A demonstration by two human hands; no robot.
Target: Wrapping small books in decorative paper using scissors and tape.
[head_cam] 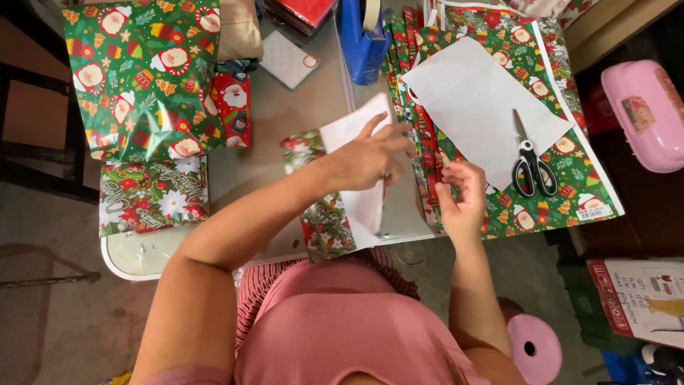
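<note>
Currently: folded sheet of wrapping paper point(342, 207) at frame centre, on grey table point(299, 114), glossy festive print outside, plain white inside. Left hand point(367, 158) pressed flat on white face, fingers spread. Right hand point(463, 198) just right of it, fingers curled together at sheet edge; whether pinching anything, cannot tell. Black-handled scissors point(529, 160) on loose white sheet point(477, 100) at upper right. Wrapped boxes point(142, 78), shiny green, upper left. Pink round stool point(536, 348) at bottom right.

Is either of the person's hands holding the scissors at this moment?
No, the scissors lie untouched on white paper, apart from the right hand.
</note>
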